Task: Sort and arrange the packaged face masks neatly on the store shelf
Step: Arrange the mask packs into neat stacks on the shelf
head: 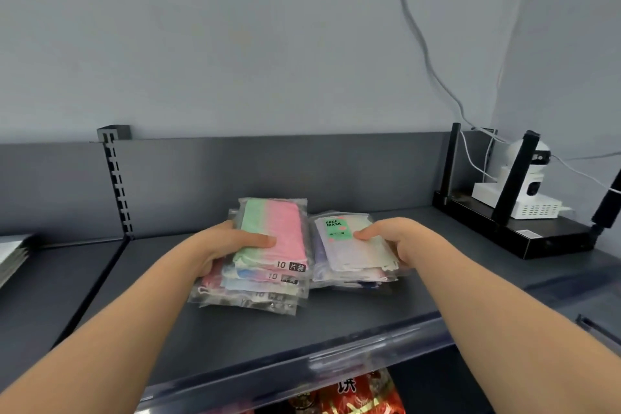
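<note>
The left thumb lies flat across the top of a green-and-pink pack. The other fingers curl round the pack's left edge and are mostly hidden beneath, so the left hand grips the left stack of clear-bagged face masks, whose lower packs fan out toward the front. The right thumb presses on a pale pack labelled "FACE MASK", with the other fingers wrapped round the right edge and out of sight; the right hand holds the right stack. The two stacks sit side by side, touching or nearly so, near the middle of the dark grey shelf. A clear strip runs along the shelf front. To the right stand a black router and a white camera; a grey cable runs up the wall. A slotted upright stands at the left rear. Red packaging shows on the level below.
</note>
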